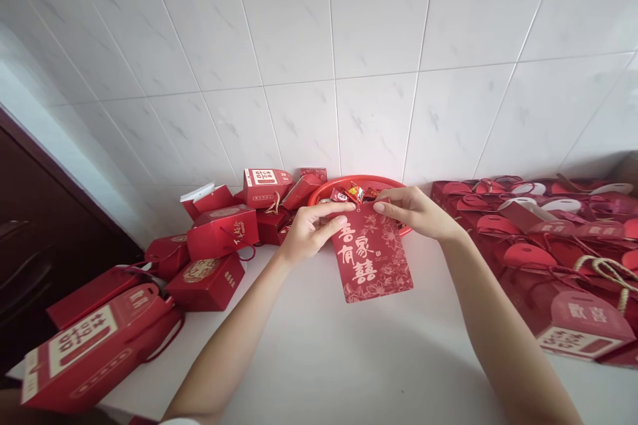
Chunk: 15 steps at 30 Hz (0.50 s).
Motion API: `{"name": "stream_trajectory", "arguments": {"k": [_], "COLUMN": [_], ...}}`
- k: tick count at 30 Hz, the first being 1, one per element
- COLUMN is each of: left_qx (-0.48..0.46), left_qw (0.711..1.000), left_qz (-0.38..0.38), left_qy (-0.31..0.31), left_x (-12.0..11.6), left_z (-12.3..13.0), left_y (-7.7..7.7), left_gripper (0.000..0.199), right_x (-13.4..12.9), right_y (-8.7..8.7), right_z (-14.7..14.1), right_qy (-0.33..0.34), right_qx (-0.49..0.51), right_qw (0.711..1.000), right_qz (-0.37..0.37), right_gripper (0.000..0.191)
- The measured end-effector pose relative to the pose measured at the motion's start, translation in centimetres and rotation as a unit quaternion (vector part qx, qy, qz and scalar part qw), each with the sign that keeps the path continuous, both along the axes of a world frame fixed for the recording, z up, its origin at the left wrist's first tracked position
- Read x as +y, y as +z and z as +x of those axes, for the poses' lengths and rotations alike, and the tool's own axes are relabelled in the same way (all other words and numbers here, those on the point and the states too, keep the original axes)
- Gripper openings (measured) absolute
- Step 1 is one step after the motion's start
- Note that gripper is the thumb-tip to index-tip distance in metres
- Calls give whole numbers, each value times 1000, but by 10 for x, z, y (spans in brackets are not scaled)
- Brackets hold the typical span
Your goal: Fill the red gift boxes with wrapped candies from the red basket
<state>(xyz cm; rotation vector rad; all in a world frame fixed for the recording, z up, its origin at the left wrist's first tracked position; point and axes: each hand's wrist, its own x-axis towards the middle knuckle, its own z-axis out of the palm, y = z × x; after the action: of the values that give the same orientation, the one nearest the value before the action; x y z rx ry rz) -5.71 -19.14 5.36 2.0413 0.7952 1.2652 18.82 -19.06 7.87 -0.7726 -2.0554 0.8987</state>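
Between my two hands hangs a red paper gift bag (376, 255), its front printed with white characters and pale flowers. It looks flat, and a small hole shows near its top edge. My left hand (314, 229) pinches the top left corner between thumb and fingers. At the top right corner, my right hand (411, 211) grips the edge in the same way. Just behind the bag stands a round red plastic basket (366, 180) holding small wrapped sweets (355, 192); the bag and my hands hide part of it.
Red gift boxes (222, 229) lie piled on the left, with a larger handled box (100, 348) nearest me. Rows of red boxes with cord handles (558, 239) fill the right side. The white tabletop (349, 365) meets a tiled wall (299, 119) at the back.
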Motion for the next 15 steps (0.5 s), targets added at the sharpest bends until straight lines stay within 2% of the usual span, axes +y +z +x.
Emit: {"name": "stream_trajectory", "arguments": {"k": [3,6,8,10,12,13,15], "left_qx": [-8,-28,-58,-75,-54,-34,13], "left_qw": [1000,999,995,992,996,996,983], "left_qz": [0,-18,-24,-17,26,71,183], "left_qy": [-7,-35,-76,-102,-70,-37,19], "left_x": [-2,0,5,12,17,18,15], "left_z": [2,5,10,18,30,36,46], "left_y": [-2,-10,-21,-38,-58,-68,-86], "left_gripper": [37,55,63,57,39,29,17], "right_x": [-1,-8,-18,-33,-51,-61,-84], "right_y": [1,8,17,28,40,45,50], "right_z": [2,10,22,39,61,74,107], "right_qy": [23,16,-35,-129,-259,-328,-460], "right_qx": [-13,-37,-21,22,79,103,124], "right_qw": [1000,999,998,986,948,916,832], "right_qz": [-9,20,57,103,168,208,284], "right_gripper": [41,44,43,40,39,40,43]}}
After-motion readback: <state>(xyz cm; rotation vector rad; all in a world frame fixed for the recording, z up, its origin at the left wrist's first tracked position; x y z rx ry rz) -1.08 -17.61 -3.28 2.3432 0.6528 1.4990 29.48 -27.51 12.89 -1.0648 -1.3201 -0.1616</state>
